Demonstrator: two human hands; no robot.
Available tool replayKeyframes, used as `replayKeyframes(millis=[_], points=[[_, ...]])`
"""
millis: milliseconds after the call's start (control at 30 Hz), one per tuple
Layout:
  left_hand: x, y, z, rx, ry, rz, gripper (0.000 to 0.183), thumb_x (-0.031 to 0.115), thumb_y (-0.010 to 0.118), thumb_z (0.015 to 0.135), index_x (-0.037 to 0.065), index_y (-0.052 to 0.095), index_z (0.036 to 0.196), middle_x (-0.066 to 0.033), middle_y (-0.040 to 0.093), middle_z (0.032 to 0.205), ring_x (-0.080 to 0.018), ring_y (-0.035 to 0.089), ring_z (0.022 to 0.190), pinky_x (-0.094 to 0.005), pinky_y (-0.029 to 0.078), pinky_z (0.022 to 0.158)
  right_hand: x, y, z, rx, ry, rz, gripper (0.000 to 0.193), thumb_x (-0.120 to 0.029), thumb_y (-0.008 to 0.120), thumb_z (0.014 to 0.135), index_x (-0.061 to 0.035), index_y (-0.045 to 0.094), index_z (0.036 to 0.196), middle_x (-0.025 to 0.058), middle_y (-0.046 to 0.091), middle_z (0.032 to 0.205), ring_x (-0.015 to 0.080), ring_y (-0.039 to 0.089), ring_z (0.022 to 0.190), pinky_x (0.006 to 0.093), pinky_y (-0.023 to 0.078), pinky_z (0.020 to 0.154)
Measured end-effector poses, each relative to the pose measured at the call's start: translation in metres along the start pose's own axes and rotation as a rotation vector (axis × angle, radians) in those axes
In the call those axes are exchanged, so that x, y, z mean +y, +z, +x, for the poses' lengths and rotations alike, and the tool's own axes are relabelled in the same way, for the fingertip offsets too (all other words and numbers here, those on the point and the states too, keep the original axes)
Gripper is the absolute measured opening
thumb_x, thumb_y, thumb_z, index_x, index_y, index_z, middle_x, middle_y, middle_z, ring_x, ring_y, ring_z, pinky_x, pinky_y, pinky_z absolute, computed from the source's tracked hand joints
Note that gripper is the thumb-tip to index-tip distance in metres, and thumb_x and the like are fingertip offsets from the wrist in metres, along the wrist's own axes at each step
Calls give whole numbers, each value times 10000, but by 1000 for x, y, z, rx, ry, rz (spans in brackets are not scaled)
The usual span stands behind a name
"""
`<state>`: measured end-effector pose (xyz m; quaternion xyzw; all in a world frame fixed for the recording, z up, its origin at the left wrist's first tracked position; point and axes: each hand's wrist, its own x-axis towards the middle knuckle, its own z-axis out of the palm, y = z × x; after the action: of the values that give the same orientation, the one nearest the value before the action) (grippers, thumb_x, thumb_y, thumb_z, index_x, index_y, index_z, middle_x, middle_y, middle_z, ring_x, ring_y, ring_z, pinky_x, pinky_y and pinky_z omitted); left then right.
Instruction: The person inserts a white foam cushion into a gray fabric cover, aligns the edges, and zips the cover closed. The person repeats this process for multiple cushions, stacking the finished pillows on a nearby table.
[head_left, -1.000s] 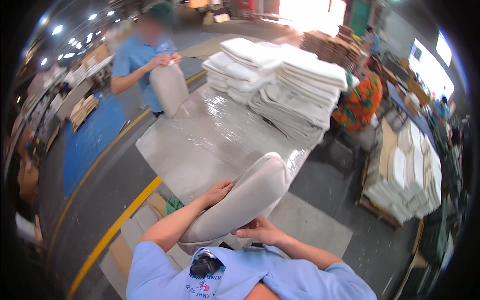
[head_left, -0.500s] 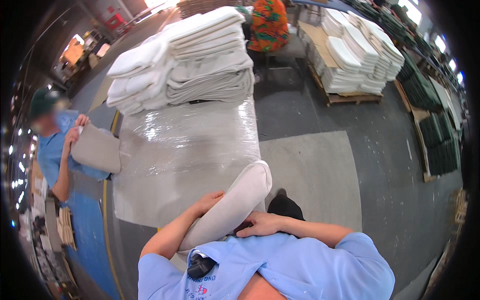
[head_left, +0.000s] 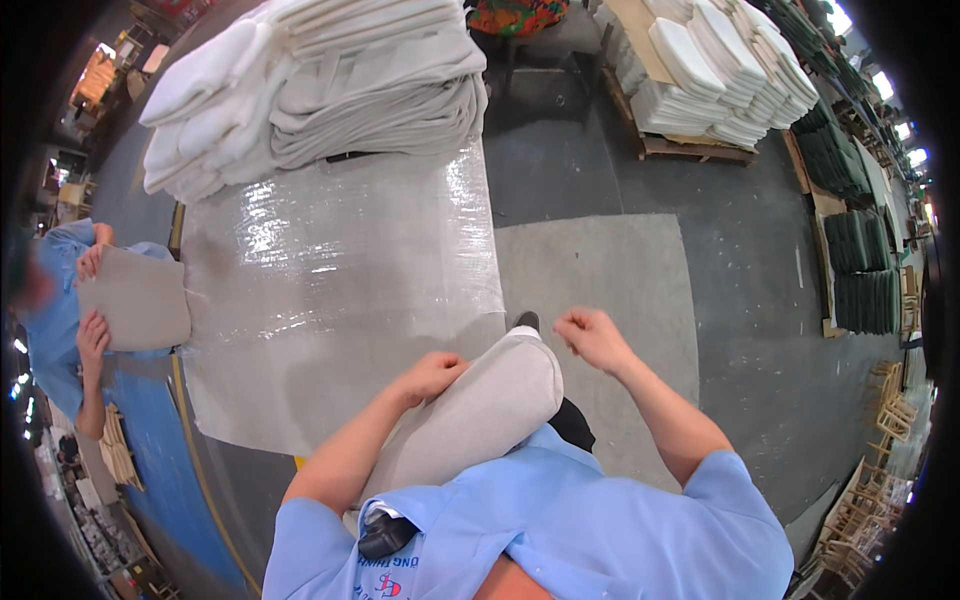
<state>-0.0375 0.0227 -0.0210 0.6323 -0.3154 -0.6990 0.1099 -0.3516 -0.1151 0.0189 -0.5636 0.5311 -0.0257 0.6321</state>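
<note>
A light grey fabric cushion (head_left: 465, 415) lies slantwise across my lap, its rounded end pointing away from me. A strip of white shows along that far end. My left hand (head_left: 432, 377) is closed at the cushion's left edge, thumb and fingers pinched together on the cloth. Raised off the cushion to the right, my right hand (head_left: 592, 338) has its fingers curled together; whatever may be in them is too small to make out.
A plastic-wrapped table-like surface (head_left: 330, 290) stands ahead, bearing stacked white and grey cushions (head_left: 375, 100). At left, a co-worker (head_left: 70, 300) holds a similar grey cushion (head_left: 140, 300). More white cushions (head_left: 710, 70) sit on a pallet, beside dark green stacks (head_left: 865, 300) and wooden frames (head_left: 855, 520).
My right hand has moved from the cushion's near right side up and away to the right. The cushion's far end has swung slightly right. My left hand stays on its left edge.
</note>
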Motion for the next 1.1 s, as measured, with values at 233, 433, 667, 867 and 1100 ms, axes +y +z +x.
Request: replayKeyframes(millis=[233,433,667,867,1100], points=[[38,19,-1,-10,96,77,316,356,775,938,71,761,1072,-43,733,872,-123,671,776,-324,509,676,-38,8,37,-194,-100,-11,202,-178,634,1034,-28,750,1102,32,695,875,108,616,760,302,509,679],[47,76,-32,618,660,648,152,116,758,823,79,611,815,-100,650,755,-338,658,705,-452,514,634,-52,9,40,-436,-135,-250,214,-147,607,1037,-61,751,1169,81,738,973,206,676,868,362,550,814],[34,84,-28,705,883,716,177,84,754,775,104,578,772,-67,553,710,-291,598,654,-446,466,581,-73,17,57,-713,-309,-601,231,-162,626,1021,-91,756,1198,117,763,1085,276,707,1000,407,547,879],[35,87,-32,738,882,700,184,74,754,778,87,571,767,-84,564,758,-300,607,700,-457,480,618,-101,30,69,-901,-248,-864,167,-172,648,1016,-116,761,1125,113,760,1056,278,710,1003,414,542,829],[30,94,-31,743,785,511,187,61,753,795,59,573,848,-122,583,847,-348,617,776,-476,500,666,-70,30,57,-467,-422,-535,186,-249,717,971,-83,772,1032,129,752,939,296,715,896,437,547,775]])
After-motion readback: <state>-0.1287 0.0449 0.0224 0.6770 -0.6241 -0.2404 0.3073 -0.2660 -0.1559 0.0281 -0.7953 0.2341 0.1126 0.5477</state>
